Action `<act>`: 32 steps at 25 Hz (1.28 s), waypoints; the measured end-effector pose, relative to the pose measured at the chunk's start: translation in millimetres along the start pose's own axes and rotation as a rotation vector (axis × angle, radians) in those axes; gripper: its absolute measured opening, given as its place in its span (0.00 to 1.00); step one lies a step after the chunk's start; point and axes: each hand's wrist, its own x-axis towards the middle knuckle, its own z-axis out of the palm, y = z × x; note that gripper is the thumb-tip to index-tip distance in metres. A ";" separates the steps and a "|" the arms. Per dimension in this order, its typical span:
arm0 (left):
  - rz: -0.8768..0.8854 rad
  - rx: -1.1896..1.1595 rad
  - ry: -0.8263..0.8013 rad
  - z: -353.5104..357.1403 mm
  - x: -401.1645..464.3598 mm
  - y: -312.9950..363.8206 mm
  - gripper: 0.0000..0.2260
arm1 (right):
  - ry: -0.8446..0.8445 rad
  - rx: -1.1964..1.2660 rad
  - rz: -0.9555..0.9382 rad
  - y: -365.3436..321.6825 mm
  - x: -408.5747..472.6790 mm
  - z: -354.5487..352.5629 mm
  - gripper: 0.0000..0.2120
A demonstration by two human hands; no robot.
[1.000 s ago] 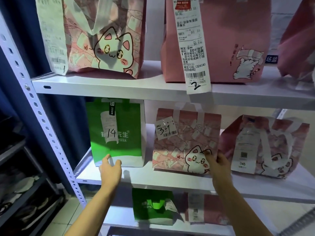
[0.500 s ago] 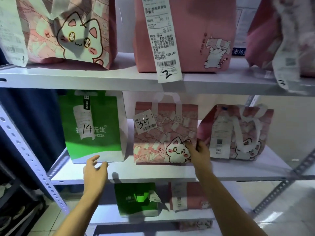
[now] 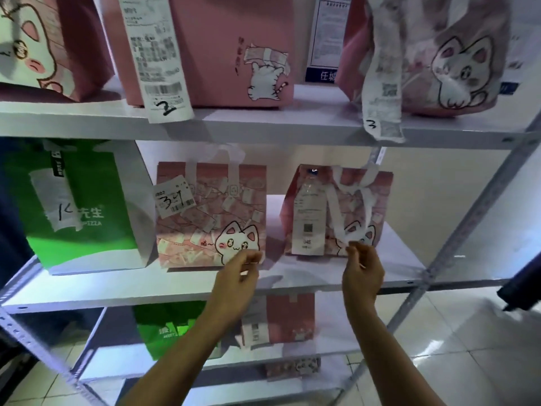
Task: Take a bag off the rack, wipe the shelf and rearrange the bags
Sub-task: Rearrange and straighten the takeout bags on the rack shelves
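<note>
The middle shelf of a white metal rack carries three bags. A green pizza bag marked 14 stands at the left. A pink cat bag tagged 34 stands in the centre, and another pink cat bag with a long receipt is at the right. My left hand is at the lower right corner of the centre bag, fingers loosely curled and apart. My right hand is in front of the right bag's lower edge, fingertips at its hanging white handle. Neither hand holds anything.
The upper shelf holds three pink bags with long receipts hanging over its edge. A green bag and a pink bag sit on the lower shelf. A slanted rack post stands at the right, over tiled floor.
Both hands have shifted right: the left from under the green bag to the centre bag's corner, the right from the centre bag's edge to the right bag. The view also swung right.
</note>
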 end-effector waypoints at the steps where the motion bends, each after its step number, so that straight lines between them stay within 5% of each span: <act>1: -0.009 0.015 -0.056 19.1 4.9 6.5 0.16 | 0.017 -0.034 0.034 3.8 15.9 -12.8 0.06; 8: -0.177 -0.004 -0.015 112.4 38.7 37.0 0.26 | -0.226 -0.188 0.167 34.0 107.2 -55.9 0.25; 16: -0.247 0.083 -0.055 143.8 36.4 37.9 0.26 | -0.365 -0.070 0.183 42.5 124.6 -58.5 0.17; 23: -0.287 0.072 0.108 145.1 62.7 22.6 0.26 | -0.332 -0.066 0.185 42.0 118.5 -64.6 0.19; 32: -0.311 0.000 0.077 146.4 80.2 10.9 0.23 | -0.353 -0.041 0.189 43.6 119.4 -62.7 0.19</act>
